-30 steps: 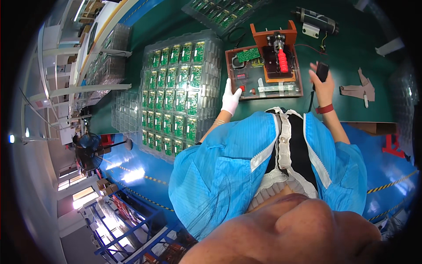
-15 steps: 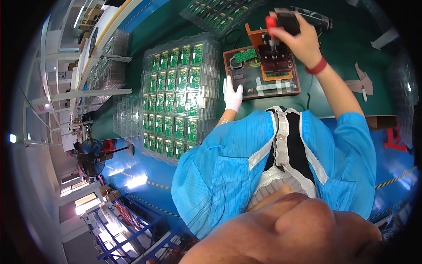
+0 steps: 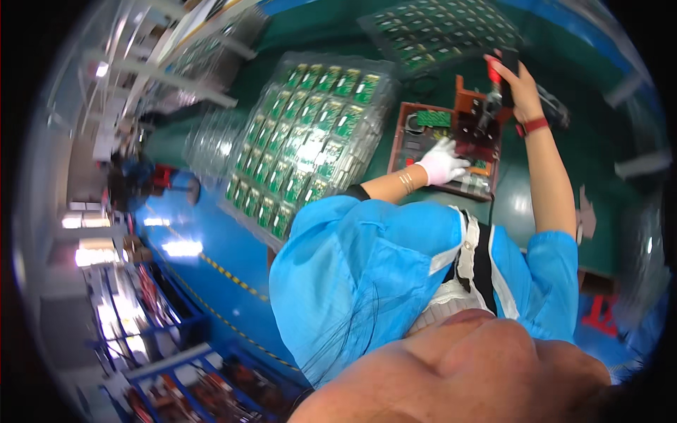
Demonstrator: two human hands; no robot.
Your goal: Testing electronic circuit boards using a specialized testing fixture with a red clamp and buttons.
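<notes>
Head view looks down on a person in a blue smock at a green workbench. Her left hand (image 3: 443, 162), in a white glove, lies with fingers loosely spread and pressed flat on the front edge of the orange test fixture (image 3: 451, 144), beside a small green circuit board (image 3: 433, 118) seated in the fixture's left side. Her right hand (image 3: 517, 83), bare with a red wristband, is raised over the back of the fixture, fingers curled around the red-knobbed press lever (image 3: 493, 70); how tightly it is gripped I cannot tell. To the left of the fixture sits a clear plastic tray (image 3: 243, 211) whose pockets hold rows of green boards (image 3: 305, 127). 1 more tray of boards (image 3: 441, 32) lies at the far side of the bench, behind the fixture.
</notes>
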